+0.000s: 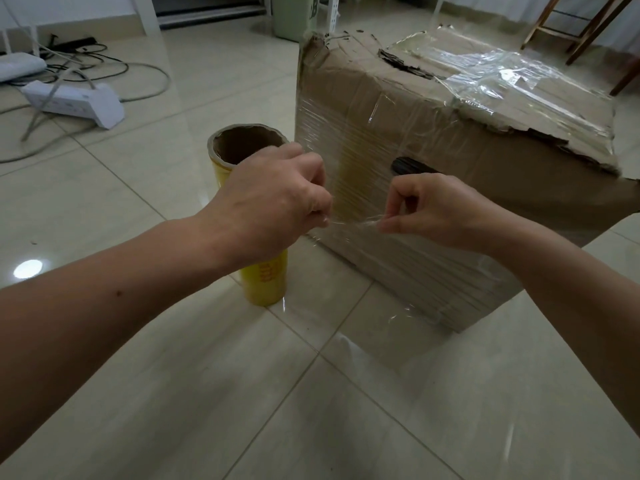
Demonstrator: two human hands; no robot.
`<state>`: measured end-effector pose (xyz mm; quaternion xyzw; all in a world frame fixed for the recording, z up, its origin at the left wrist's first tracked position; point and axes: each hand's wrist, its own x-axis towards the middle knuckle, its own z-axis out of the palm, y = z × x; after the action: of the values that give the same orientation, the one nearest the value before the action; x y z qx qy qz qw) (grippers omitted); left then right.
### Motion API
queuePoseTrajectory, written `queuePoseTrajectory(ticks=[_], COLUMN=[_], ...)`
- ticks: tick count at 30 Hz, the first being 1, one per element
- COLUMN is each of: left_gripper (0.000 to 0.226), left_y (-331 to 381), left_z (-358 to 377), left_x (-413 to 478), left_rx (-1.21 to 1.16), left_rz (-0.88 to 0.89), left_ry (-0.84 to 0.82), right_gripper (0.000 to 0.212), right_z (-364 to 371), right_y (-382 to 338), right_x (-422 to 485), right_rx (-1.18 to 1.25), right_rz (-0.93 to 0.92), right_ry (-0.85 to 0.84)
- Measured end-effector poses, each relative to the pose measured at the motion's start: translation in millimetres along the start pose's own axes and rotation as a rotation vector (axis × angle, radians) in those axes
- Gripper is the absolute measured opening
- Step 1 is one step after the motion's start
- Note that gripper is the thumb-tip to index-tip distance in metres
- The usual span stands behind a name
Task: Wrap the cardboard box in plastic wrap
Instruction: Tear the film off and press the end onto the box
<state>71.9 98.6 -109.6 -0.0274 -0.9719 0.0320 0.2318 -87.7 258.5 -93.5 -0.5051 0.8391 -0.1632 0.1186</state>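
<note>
Fingers of your left hand (277, 199) and right hand (440, 209) are pinching a thin twisted strand of plastic wrap (349, 221) between them, right in front of the cardboard box (450, 161), which is sitting on the tiled floor (173, 393). Just left of the box, the yellow wrap roll (263, 282) is standing upright.

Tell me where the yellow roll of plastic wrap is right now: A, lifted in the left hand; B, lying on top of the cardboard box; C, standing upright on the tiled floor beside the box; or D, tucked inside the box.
C: the yellow roll of plastic wrap stands on end on the floor just left of the cardboard box, while the left hand and right hand pinch a strand of film.
</note>
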Motion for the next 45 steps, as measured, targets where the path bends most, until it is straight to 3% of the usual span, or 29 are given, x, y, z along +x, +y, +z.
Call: queuePoseTrajectory(ticks=[12,19,27,37,45], left_gripper=[0.003,0.005,0.005,0.028,0.011], left_y=[-12,-14,-21,-35,-39], left_z=[-16,-18,-18,-18,-25], left_x=[-17,-21,-30,-35,-42], left_rx=[0.015,0.002,-0.089,-0.207,-0.132], left_rz=[-0.027,-0.036,-0.027,0.062,0.076], left_ry=[-0.157,-0.153,-0.198,-0.314,-0.280], right_gripper=[0.019,0.017,0.018,0.016,0.014], right_z=[0,-2,-3,-10,-23], right_y=[3,0,6,13,1], right_x=[0,-3,-2,-7,-13], right_rx=[0.052,0.047,0.016,0.028,0.067], right_rz=[0.011,0.025,0.104,0.167,0.108], right_ry=[-0.051,-0.095,-0.030,-0.044,-0.064])
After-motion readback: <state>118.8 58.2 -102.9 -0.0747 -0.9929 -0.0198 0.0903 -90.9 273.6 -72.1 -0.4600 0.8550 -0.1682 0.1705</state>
